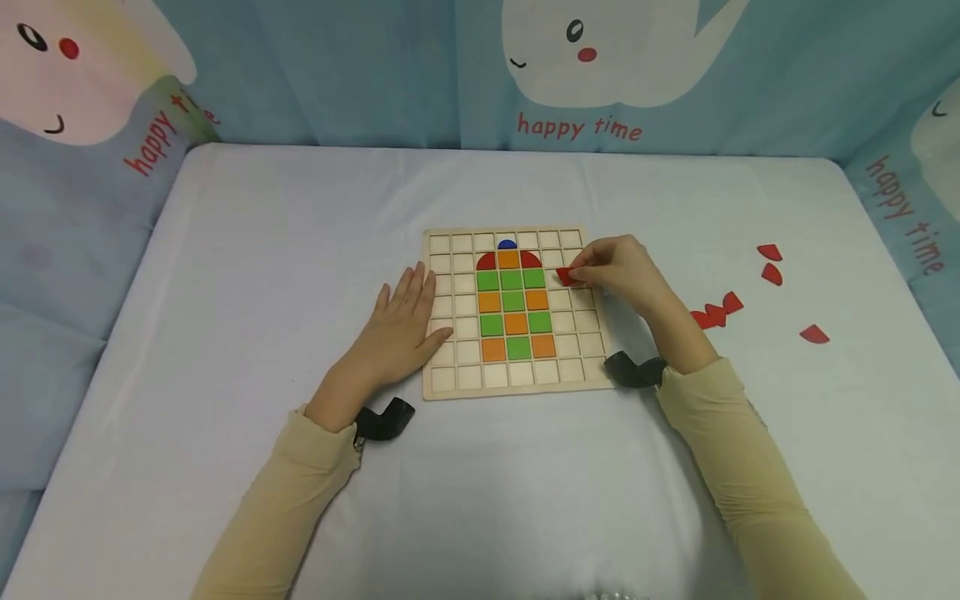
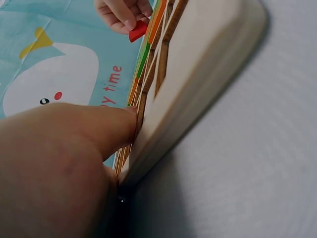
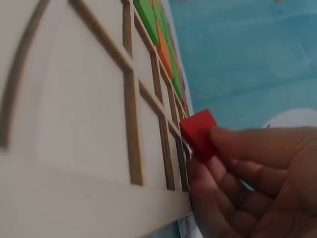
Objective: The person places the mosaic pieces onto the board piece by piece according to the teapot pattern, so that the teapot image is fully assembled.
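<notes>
A wooden grid board (image 1: 453, 379) lies on the white table, with green and orange square tiles (image 1: 512, 302) set in its middle columns. Two red quarter-round tiles (image 1: 530, 259) flank the top orange square, and a blue half-round tile (image 1: 507, 244) sits above it. My left hand (image 1: 397, 329) rests on the board's left edge, fingers straight and thumb (image 2: 116, 129) over the rim. Over the right columns, my right hand (image 1: 618, 267) pinches a red quarter-round tile (image 3: 199, 131) between thumb and fingers, beside the grid cells.
Several loose red quarter-round tiles (image 1: 733, 302) lie on the table right of the board, some by the right forearm. One more red tile (image 1: 814, 334) lies farther right. A blue printed curtain (image 1: 337, 75) stands behind the table (image 1: 187, 333).
</notes>
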Demonstrator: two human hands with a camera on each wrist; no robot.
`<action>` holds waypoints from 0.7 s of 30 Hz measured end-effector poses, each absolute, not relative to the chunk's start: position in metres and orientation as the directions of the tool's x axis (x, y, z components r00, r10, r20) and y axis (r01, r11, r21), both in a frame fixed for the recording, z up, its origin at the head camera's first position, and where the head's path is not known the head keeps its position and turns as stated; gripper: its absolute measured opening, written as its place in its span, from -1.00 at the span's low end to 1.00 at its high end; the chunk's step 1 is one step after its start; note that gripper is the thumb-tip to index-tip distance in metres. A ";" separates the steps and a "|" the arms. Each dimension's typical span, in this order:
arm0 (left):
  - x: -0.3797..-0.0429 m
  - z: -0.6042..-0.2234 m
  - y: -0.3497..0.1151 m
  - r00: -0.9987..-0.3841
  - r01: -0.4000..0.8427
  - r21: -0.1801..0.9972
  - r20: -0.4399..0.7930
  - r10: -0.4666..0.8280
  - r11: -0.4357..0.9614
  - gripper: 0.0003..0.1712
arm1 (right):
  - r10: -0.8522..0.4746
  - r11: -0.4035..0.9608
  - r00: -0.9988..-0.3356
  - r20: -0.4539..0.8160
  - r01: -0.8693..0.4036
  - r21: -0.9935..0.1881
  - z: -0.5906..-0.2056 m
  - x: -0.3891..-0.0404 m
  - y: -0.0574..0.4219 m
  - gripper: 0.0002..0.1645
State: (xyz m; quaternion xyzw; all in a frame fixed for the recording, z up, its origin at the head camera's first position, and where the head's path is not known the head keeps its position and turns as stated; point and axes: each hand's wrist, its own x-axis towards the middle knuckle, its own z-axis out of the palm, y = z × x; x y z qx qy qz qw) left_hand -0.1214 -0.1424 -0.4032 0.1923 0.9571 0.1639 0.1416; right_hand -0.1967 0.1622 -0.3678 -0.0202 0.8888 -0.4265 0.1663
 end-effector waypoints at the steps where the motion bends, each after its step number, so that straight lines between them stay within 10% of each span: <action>1: -0.122 -0.403 -0.142 -0.886 0.321 0.366 -0.209 0.413 0.874 -0.11 | -0.174 0.659 -0.945 -0.275 0.096 -0.746 -0.369 -0.198 0.162 -0.85; 11: -0.120 -0.403 -0.141 -0.886 0.318 0.373 -0.209 0.413 0.872 -0.10 | -0.202 0.802 -0.950 -0.238 -0.021 -0.597 -0.372 -0.198 0.150 -0.82; 21: -0.120 -0.402 -0.140 -0.886 0.324 0.369 -0.204 0.416 0.871 -0.09 | -0.232 0.728 -0.949 -0.214 -0.023 -0.685 -0.370 -0.200 0.159 -0.74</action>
